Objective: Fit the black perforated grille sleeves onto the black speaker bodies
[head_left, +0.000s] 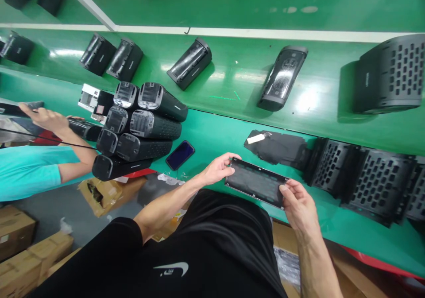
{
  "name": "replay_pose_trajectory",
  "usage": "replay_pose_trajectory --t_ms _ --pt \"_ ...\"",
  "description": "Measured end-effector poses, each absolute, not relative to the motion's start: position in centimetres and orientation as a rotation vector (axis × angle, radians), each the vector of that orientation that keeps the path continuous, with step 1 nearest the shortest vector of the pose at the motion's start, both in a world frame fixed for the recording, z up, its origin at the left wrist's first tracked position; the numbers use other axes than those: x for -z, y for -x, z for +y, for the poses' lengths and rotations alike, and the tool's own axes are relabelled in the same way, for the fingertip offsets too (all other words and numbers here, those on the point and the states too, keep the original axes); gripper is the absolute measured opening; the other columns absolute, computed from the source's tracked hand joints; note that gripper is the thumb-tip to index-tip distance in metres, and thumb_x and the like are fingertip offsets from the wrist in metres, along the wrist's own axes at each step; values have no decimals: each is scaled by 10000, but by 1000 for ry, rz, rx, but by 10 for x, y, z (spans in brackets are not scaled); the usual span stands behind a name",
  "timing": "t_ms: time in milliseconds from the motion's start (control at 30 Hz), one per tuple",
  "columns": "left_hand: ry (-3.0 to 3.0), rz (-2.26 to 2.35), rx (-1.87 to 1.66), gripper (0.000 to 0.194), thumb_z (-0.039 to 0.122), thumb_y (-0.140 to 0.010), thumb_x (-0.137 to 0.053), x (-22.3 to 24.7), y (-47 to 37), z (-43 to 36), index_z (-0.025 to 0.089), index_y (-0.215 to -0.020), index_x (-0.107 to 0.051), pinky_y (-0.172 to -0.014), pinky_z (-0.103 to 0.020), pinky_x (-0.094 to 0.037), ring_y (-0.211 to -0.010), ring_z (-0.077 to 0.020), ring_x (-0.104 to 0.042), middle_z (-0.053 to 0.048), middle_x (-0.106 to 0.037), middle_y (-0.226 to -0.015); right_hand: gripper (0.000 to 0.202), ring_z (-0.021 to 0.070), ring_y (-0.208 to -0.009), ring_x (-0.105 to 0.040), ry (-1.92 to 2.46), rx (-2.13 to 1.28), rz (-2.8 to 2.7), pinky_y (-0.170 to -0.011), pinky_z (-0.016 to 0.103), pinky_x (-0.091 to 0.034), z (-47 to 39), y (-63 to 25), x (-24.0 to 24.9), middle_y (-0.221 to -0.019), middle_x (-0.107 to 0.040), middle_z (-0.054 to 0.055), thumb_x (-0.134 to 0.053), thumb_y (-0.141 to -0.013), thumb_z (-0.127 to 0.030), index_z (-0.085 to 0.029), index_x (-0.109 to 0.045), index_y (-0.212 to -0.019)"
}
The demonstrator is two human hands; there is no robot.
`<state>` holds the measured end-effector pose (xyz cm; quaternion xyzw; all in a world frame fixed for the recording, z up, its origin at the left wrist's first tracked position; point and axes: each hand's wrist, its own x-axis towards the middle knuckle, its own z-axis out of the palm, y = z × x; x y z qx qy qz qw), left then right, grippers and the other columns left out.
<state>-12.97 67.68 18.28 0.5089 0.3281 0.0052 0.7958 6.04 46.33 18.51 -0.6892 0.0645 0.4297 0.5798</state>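
Observation:
Between my hands, above the near edge of the green bench, is a flat black rectangular panel (257, 183) with small clips along its rim. My left hand (221, 168) pinches its left end between thumb and fingers. Its right end is gripped by my right hand (296, 198), thumb on top. Just beyond the panel lie thin black sheets (282, 147), with a white-handled tool (256, 138) on them. Perforated black housings (375, 180) stand in a row to the right. A dark phone (180, 155) rests to the left.
Several black speaker-like units (154, 125) are stacked left of the phone. More units (283, 79) sit on the green surface (232, 72) beyond the bench. At the left, a person in a turquoise shirt (29, 169) handles a black unit. Cardboard boxes (43, 253) stand on the floor.

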Motion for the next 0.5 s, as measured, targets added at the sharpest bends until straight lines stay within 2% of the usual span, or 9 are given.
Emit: replay_pose_trajectory --t_ms 267,367,500 --pt "-1098 715 -32 497 259 -850 -684 -184 128 677 188 -1335 -600 -651 -212 -384 -652 -85 -464 33 -543 -796 476 100 -575 -481 1579 -1020 228 -513 222 -406 463 -60 -186 -716 -560 -53 -966 -601 -471 -251 -686 -918" --pt "-1016 743 -18 479 355 -869 -693 -186 127 678 202 -1315 -611 -619 -209 -391 -624 -88 -468 44 -513 -758 486 107 -551 -489 1583 -1026 257 -499 230 -407 463 -61 -185 -692 -564 -47 -941 -625 -524 -247 -697 -940" --pt "-873 755 -7 511 560 -892 -671 -187 128 677 231 -1280 -618 -624 -231 -460 -675 -120 -531 13 -544 -823 492 100 -512 -465 1583 -1023 241 -472 233 -381 465 -64 -186 -668 -569 -42 -935 -623 -557 -243 -705 -925"
